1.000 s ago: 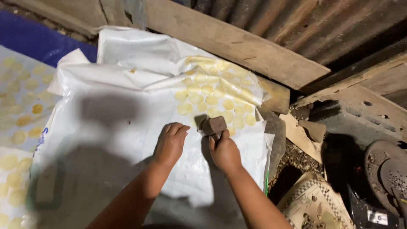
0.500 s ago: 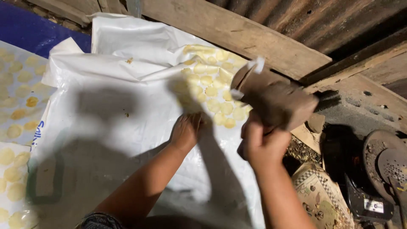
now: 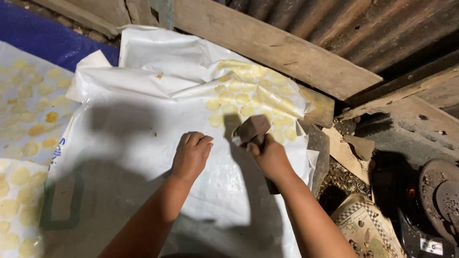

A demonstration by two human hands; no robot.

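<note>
My right hand (image 3: 271, 155) grips a brown wooden block (image 3: 251, 129), held low over a white plastic sheet (image 3: 143, 119). My left hand (image 3: 192, 154) rests palm down on the sheet just left of the block, fingers curled. Under the sheet's far right part lie several flat pale yellow discs (image 3: 248, 95), showing through the plastic. Shadows of my head and arms fall across the sheet.
More yellow discs (image 3: 33, 119) lie on sheets at the left, by a blue cloth (image 3: 43, 38). A wooden plank (image 3: 267, 48) and corrugated metal (image 3: 363, 28) run along the back. Rubble, a patterned bag (image 3: 363, 224) and a dark round metal object (image 3: 442, 196) sit at the right.
My right hand had lifted the wooden block high half a second ago; it has now come back down onto the sheet. My left hand stayed on the sheet.
</note>
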